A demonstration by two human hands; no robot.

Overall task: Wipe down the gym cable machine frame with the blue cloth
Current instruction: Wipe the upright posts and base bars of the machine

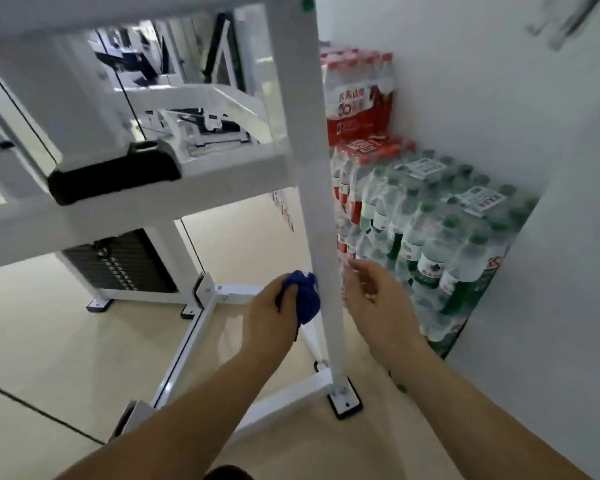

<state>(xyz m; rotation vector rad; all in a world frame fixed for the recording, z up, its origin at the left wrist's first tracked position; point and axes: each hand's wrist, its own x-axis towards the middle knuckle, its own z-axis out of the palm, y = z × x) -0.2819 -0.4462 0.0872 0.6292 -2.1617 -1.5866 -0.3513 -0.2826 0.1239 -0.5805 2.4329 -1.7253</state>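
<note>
While your left grip (271,313) clamps the blue cloth (307,299) low on the upright (312,188), right grip (374,292) slack and empty, the crossbars (136,209) likely await wiping.

Soft, cool indoor light fills the scene evenly; shadows are faint, with only a small dark patch under the base of the white upright post (321,237). The post looks slightly washed out, and the floor (49,341) carries a dull sheen. The wall (499,98) on the right reads dim grey. Motion blur smears the top crossbar (118,12) and the wall fixture (561,19). Straight lines bow toward the edges — wide-angle distortion.
</note>
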